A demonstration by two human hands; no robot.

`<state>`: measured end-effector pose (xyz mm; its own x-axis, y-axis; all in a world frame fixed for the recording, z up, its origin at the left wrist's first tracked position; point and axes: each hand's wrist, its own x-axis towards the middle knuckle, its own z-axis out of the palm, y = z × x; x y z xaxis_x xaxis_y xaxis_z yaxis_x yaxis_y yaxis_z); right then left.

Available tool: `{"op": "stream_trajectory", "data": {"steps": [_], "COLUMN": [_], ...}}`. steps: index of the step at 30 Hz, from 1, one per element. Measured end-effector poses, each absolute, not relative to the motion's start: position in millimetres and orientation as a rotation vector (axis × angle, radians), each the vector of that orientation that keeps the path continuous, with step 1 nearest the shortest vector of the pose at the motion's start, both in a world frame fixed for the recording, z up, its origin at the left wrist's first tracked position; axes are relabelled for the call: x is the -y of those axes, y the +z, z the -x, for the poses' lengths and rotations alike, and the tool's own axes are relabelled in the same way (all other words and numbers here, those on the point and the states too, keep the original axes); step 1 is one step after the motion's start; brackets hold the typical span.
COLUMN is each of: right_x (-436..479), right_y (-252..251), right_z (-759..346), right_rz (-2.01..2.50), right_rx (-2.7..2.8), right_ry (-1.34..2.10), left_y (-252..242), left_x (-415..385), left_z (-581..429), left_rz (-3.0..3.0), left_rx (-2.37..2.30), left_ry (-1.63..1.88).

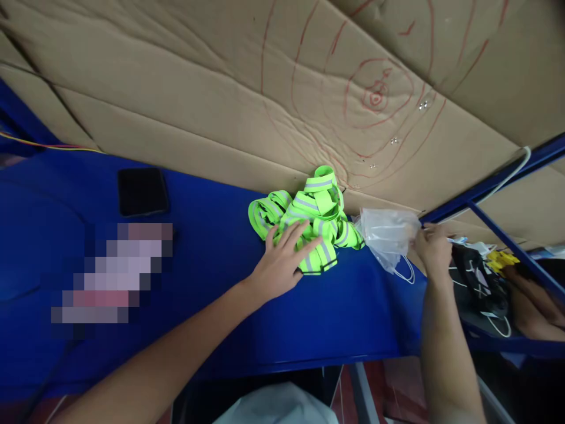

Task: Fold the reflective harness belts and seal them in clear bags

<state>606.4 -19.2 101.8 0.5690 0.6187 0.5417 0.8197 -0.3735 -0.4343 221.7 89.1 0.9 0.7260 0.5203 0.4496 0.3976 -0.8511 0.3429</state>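
On the blue surface (344, 318), the heaped green straps (320, 203) are being touched by the nearer left hand (282, 259), its fingers being spread, unclenched; no single long axis is being shown. Extending leftward, a clear plastic bag (388, 232) is being pinched by the right hand (433, 250). No legible writing is being displayed.

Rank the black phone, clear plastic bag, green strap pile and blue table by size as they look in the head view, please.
1. Blue table
2. Green strap pile
3. Clear plastic bag
4. Black phone
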Motion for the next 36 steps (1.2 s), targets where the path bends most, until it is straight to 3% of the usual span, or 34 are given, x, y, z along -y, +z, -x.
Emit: {"op": "stream_trajectory", "data": {"steps": [5, 9, 16, 25, 30, 36], "right_x": [39, -5, -63, -38, -15, -10], "right_y": [72, 52, -11, 36, 25, 13], "right_z": [-593, -590, -604, -571, -487, -443], "right_rz": [2.192, 2.276, 2.401, 1.966, 1.711, 1.656], "right_rx": [1.094, 1.471, 1.219, 0.983, 1.785, 2.030], "right_ry": [-0.751, -0.478, -0.293, -0.662, 0.013, -0.006], "left_y": [-3, -4, -4, 7, 18, 26], "left_x": [-76, -76, -76, -82, -99, -113], "left_z": [-228, -229, -228, -217, -203, -199], "left_rz": [-2.767, -2.755, -2.762, -2.791, -2.793, -2.920], "left_rx": [-0.701, -0.715, -0.730, -0.573, -0.529, -0.655], "left_ry": [0.678, 0.680, 0.645, 0.563, 0.405, 0.244]}}
